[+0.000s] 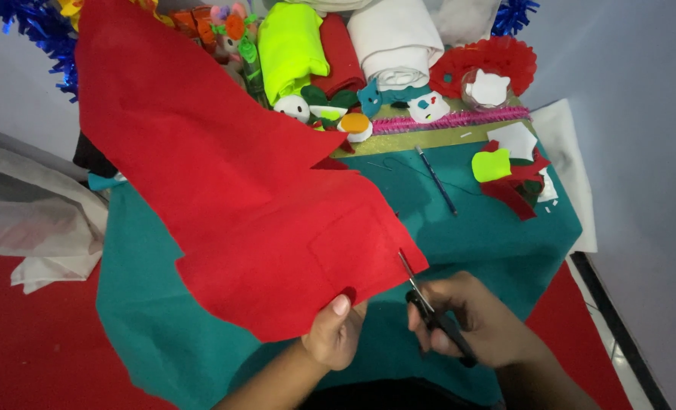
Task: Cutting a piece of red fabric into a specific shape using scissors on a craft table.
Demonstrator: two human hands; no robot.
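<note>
Left hand pinching red felt sheet; right hand gripping scissors, blades at felt's edge, above teal felt

Taking the teal cloth as the mark: one large red felt sheet lies over its left half, one pair of scissors at its near edge, one blue pen toward its far side. Beyond its far edge stand three fabric rolls: one neon yellow roll, one red roll, one white roll. Two hands work at the near edge.
</note>
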